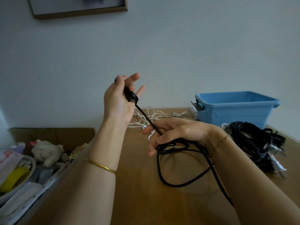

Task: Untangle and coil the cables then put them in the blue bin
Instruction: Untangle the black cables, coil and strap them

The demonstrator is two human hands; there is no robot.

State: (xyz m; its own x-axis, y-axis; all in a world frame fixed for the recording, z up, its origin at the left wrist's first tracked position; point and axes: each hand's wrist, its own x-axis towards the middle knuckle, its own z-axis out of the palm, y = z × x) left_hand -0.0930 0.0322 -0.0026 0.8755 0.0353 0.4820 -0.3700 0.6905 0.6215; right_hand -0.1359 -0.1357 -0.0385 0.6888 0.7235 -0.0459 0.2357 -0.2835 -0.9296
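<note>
Holding the left hand point(120, 98) raised, wrist upright, gripping the plug end of the black cable point(148, 119), two fingers sticking out loose. Clasping the cable's loops in the right hand point(175, 132), lower, over the table point(138, 200). Leaving the blue bin point(235, 109) far right, well apart. Hiding the plug's tip behind the left palm, the cable's tail under the right forearm.

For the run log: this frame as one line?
left hand: grips black cable end | right hand: holds its loops | white cable, cable pile: on table | blue bin: behind pile
</note>
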